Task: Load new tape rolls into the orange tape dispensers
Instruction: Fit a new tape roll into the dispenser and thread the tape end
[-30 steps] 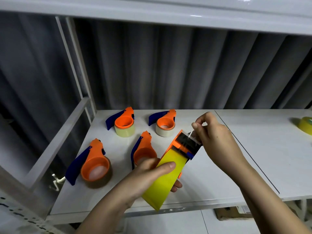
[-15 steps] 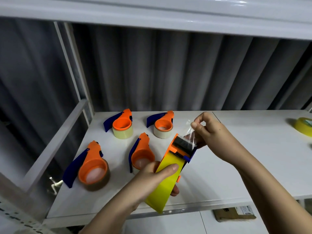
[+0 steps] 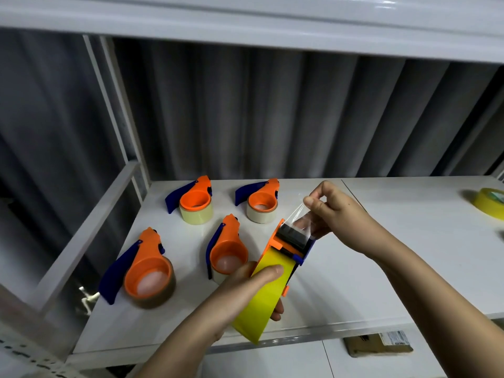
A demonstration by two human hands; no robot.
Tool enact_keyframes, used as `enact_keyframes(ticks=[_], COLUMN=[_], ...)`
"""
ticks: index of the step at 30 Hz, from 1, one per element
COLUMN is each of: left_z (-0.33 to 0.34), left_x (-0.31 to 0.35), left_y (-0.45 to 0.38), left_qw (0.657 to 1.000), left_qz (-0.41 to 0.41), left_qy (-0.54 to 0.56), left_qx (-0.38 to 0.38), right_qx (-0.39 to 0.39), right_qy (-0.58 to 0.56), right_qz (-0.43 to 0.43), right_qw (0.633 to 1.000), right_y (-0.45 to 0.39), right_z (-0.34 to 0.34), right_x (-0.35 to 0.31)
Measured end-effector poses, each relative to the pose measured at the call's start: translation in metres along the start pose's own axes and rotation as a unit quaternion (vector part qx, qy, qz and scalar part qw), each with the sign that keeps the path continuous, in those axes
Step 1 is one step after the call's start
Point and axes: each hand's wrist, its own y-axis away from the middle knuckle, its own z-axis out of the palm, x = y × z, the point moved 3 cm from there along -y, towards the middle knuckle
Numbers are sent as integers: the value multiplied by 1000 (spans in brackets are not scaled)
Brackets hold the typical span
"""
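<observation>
Item 1: held dispenser point(image 3: 289, 242), orange plastic frame with a blue end piece and a dark roller near its head, held above the white counter point(image 3: 341, 290). It carries a yellow tape roll point(image 3: 266, 293), seen edge-on as a broad smooth band. The left hand point(image 3: 245, 287) grips the roll and body, thumb laid across the yellow face, fingers curled under and mostly hidden. The right hand point(image 3: 335, 211) pinches a clear tape strip point(image 3: 300, 222) between thumb and forefinger, just above the dispenser's head; the strip runs taut from the roller up to the fingertips. The film is transparent and glossy, its edges hard to trace.

Items 2–5: four orange dispensers with blue handles, lying flat on the counter, each ringed around a tape roll.
- Back left dispenser point(image 3: 195, 199), pale cream roll.
- Back right dispenser point(image 3: 261, 201), whitish roll.
- Front left dispenser point(image 3: 144, 268), brownish roll.
- Front middle dispenser point(image 3: 227, 252), roll largely hidden behind the left hand.

Item 6: loose yellow roll point(image 3: 488, 203) at the counter's far right, cut off by the frame edge.

Item 7: cardboard box point(image 3: 379, 343) on the lower level, partly hidden under the counter's edge.

Backdrop: grey pleated curtain point(image 3: 272, 118).
</observation>
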Motion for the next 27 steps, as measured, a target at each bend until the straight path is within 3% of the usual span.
enact_keyframes(ticks=[4, 15, 23, 27], left_z=[4, 9, 28, 29], left_x=[1, -3, -7, -8], left_y=[-5, -13, -33, -34], left_qw=[1000, 996, 994, 995], left_qz=[6, -29, -15, -27], left_qy=[21, 57, 78, 56], left_qx=[12, -57, 77, 77], right_qx=[-15, -44, 41, 49], right_qy=[-22, -59, 85, 112], right_qz=[16, 50, -31, -21], right_qw=[999, 996, 995, 992], right_y=[-4, -11, -16, -18], right_z=[-2, -11, -8, -8], right_x=[5, 15, 22, 28])
